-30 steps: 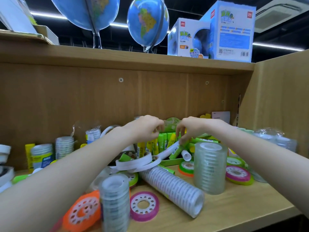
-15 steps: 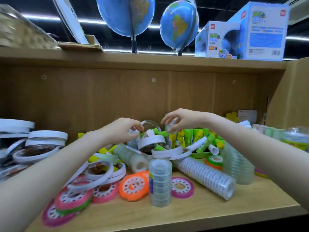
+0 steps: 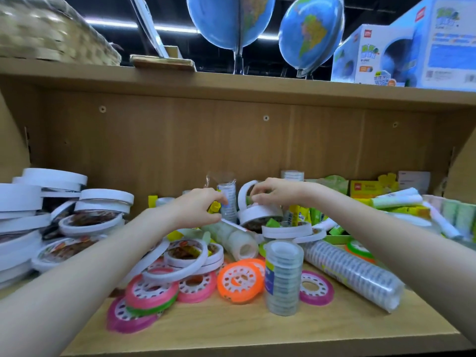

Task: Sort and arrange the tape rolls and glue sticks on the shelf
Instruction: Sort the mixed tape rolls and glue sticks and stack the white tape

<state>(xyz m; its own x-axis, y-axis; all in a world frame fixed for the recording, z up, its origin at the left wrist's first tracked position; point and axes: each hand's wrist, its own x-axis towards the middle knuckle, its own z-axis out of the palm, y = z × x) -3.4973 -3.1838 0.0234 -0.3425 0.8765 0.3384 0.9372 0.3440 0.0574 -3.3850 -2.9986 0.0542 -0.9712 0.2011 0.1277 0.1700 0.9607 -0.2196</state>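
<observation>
Tape rolls crowd shelf; 2 globes above.

Bare shelf board shows only along the front edge, lower centre of the frame. Behind it the pile of coloured tape rolls, an upright clear tape stack and a lying clear tube of rolls block the way inward. White tape rolls fill the left, glue sticks the right. Open air remains above the pile, under the upper shelf.
</observation>
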